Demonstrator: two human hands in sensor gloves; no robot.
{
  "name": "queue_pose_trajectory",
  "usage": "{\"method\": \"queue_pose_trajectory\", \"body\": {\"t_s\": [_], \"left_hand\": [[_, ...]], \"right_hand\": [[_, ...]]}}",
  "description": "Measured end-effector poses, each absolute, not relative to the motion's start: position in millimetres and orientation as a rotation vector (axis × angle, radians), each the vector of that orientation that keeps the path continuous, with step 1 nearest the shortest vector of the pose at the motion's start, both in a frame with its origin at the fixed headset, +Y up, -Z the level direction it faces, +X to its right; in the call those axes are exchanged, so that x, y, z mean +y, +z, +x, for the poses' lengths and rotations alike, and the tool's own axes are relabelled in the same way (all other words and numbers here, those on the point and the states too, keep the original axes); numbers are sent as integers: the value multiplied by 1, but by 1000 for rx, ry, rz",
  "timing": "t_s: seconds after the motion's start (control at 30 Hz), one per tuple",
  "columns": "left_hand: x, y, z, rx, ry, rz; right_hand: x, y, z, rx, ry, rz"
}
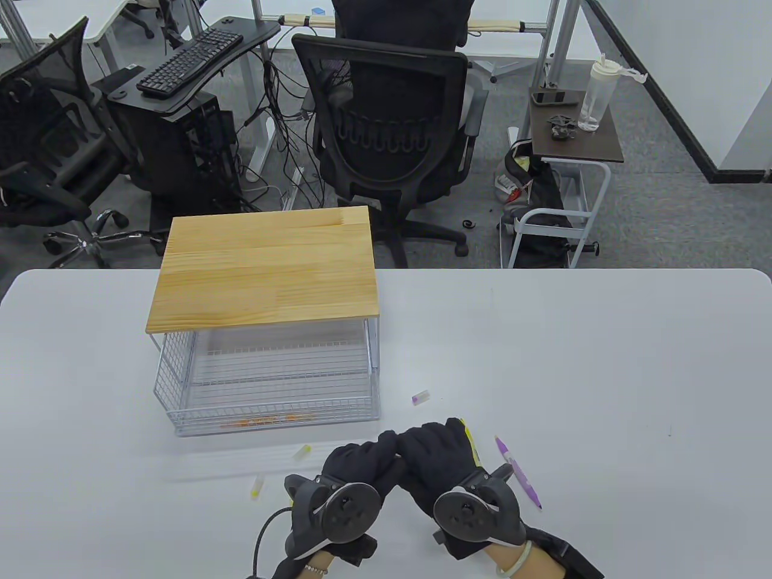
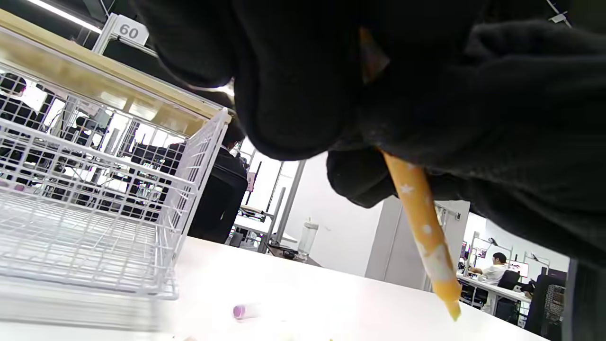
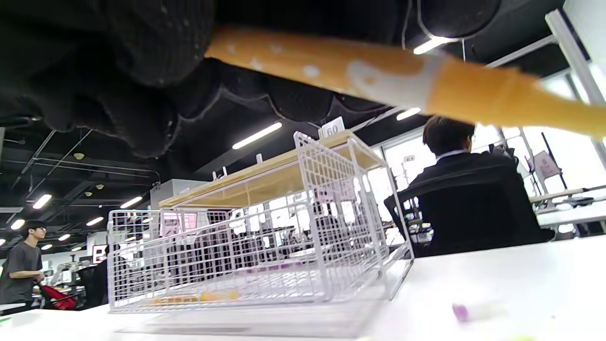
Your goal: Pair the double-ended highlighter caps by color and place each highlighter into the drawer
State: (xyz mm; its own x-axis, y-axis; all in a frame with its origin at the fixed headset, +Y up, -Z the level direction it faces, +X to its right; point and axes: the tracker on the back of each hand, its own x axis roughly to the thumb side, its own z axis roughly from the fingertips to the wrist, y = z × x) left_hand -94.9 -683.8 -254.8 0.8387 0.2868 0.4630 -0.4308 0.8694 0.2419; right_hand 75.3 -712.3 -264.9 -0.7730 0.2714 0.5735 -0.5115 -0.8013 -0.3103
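Meeting fingertip to fingertip above the desk (image 1: pixel 543 362), the left hand (image 1: pixel 356 464) and right hand (image 1: pixel 440 461) share a narrow grip on one orange highlighter (image 2: pixel 421 222), fingers curled round its barrel. In the left wrist view its long axis slants down out of the grip, tip toward the desk. Beyond the grip stands the wire drawer (image 1: pixel 265 386); right of it lies a purple highlighter (image 1: pixel 518 473); a purple cap (image 1: pixel 420 397) lies ahead.

grey carpet floor (image 1: pixel 663 199), black office chair (image 1: pixel 392 126), keyboard (image 1: pixel 190 60) on a desk, white walls.
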Motion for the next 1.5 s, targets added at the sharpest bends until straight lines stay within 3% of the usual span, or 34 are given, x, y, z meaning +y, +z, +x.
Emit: {"method": "queue_pose_trajectory", "body": {"t_s": [0.23, 0.77, 1.5], "left_hand": [[-685, -257, -97, -463, 317, 280], [-698, -276, -119, -329, 105, 263], [-703, -281, -133, -266, 35, 236]], "right_hand": [[-710, -271, 83, -631, 2574, 661], [-700, -292, 121, -474, 2342, 541], [-689, -291, 133, -531, 2248, 526]]}}
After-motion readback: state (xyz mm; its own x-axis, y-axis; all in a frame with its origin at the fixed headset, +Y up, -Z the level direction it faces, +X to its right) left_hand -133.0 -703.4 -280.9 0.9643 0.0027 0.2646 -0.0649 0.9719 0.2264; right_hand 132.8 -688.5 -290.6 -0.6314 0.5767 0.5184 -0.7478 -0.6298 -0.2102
